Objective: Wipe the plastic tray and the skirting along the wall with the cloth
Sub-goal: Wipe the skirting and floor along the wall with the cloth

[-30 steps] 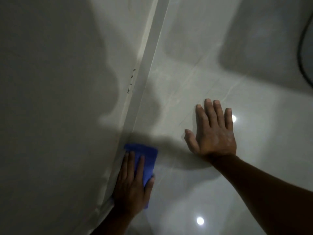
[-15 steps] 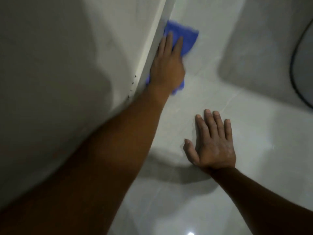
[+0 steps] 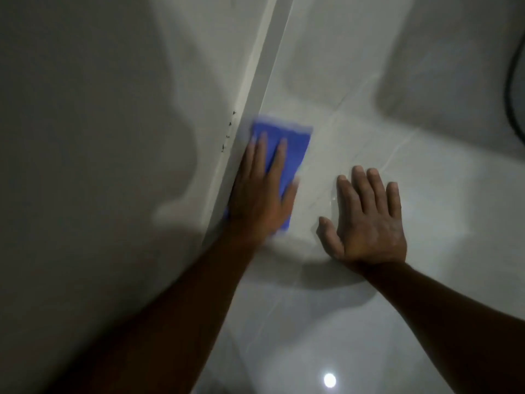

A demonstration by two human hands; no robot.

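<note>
A white skirting [image 3: 268, 64] runs diagonally from the top centre down to the left, between the wall and the tiled floor. My left hand [image 3: 260, 194] presses a blue cloth [image 3: 295, 140] flat against the skirting's foot, fingers spread over it; the cloth is motion-blurred. My right hand [image 3: 369, 220] lies flat and open on the floor just right of the cloth, holding nothing. No plastic tray is in view.
The pale wall [image 3: 99, 137] fills the left half. Glossy white floor tiles [image 3: 397, 308] fill the right, with a light reflection [image 3: 329, 380] near the bottom. A dark cable [image 3: 511, 89] curves along the right edge. Small dark specks [image 3: 228, 132] mark the skirting's top edge.
My left hand swept the cloth up along the skirting, then came back down toward me to the middle. My right hand stayed planted on the floor.
</note>
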